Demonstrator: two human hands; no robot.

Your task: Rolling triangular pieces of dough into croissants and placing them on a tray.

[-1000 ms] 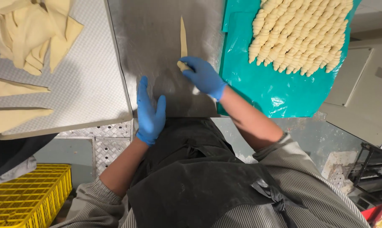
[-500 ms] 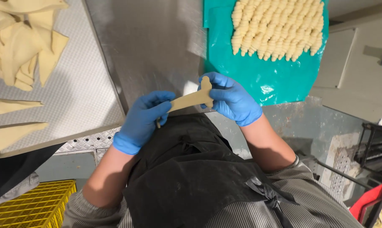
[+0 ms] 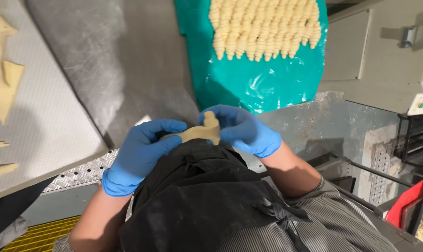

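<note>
Lifted off the steel, dough strip [image 3: 192, 134] now lies crosswise between hands.

Left hand [image 3: 139, 154] and right hand [image 3: 241, 129], both gloved blue, meet fingertips-inward at the waist.

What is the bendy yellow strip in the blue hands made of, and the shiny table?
The strip looks like raw pastry dough: pale, matte, drooping between the left hand and right hand. The gloves look like thin rubbery nitrile, smooth and blue. The worktable seems brushed steel, grey with a dull sheen.
</note>
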